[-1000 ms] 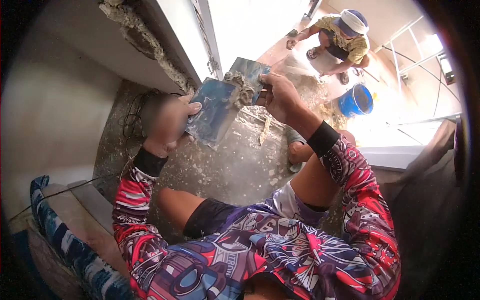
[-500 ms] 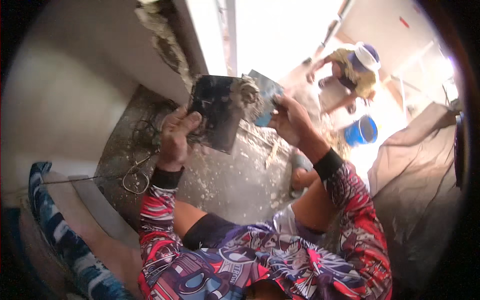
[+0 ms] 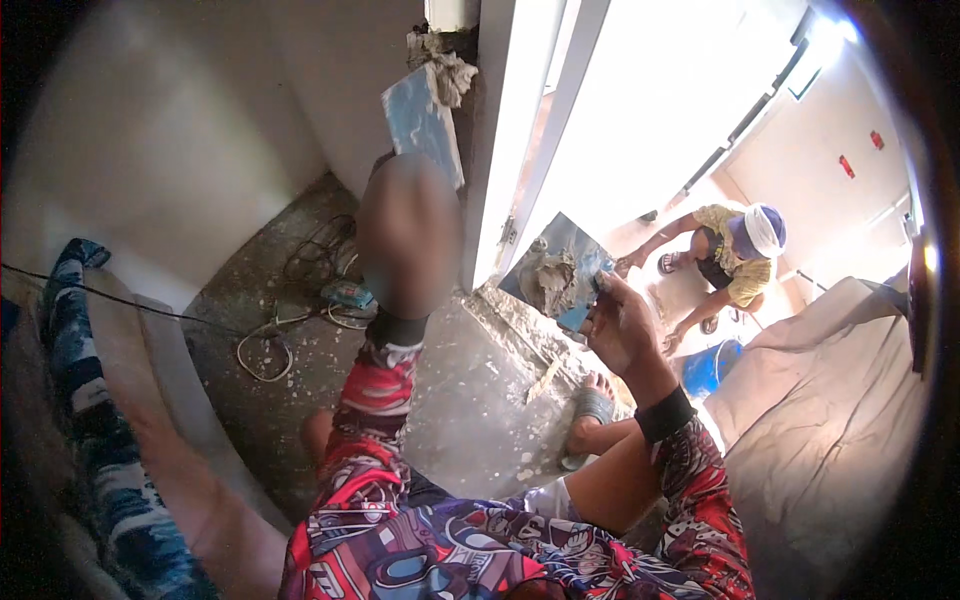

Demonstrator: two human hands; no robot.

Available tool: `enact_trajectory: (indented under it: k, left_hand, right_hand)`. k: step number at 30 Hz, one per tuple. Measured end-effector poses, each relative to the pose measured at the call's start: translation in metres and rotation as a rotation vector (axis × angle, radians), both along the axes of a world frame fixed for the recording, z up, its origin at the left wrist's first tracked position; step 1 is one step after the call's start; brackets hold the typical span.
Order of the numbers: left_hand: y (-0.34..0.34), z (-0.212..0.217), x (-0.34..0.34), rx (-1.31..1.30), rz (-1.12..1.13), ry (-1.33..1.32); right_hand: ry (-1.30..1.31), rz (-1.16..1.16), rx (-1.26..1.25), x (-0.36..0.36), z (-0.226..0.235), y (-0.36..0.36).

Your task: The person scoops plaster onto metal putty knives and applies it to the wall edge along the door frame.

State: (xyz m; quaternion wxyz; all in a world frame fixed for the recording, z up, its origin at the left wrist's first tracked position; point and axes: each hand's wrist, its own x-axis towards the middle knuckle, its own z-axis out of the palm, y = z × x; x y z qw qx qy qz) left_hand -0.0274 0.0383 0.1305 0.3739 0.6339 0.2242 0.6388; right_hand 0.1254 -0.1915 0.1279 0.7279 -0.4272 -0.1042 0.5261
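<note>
My left hand (image 3: 410, 230), blurred, is raised in front of the wall edge beside the white door frame. It grips a flat blue-grey spreader plate (image 3: 415, 115), with wet grey mortar (image 3: 452, 80) at the plate's far edge, against the broken top of that wall edge. How its fingers lie is not clear. Lower and to the right, my right hand (image 3: 625, 325) is closed on the near corner of a second flat plate (image 3: 575, 240). A lump of mortar (image 3: 550, 283) sits on that plate.
A co-worker (image 3: 735, 245) crouches at the right by a blue bucket (image 3: 712, 368). Draped cloth (image 3: 820, 370) covers something at the right. Cables (image 3: 265, 355) and a teal tool (image 3: 347, 294) lie on the debris-strewn floor. A patterned blue cloth roll (image 3: 95, 400) runs along the left.
My hands have moved apart. The left one has carried its plate up to the wall edge with mortar on it; the right one has lowered its plate, now bearing a mortar lump. The view has shifted.
</note>
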Motion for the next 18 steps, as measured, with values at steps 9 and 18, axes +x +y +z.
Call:
enact_trajectory:
  k: [9, 18]
  left_hand:
    - [0.018, 0.001, 0.071, 0.549, 0.568, 0.079]
    - [0.023, 0.006, 0.089, 0.513, 0.528, 0.253]
  right_hand:
    - [0.032, -0.064, -0.017, 0.001, -0.001, -0.002]
    - [-0.004, -0.055, -0.004, 0.001, -0.002, -0.005]
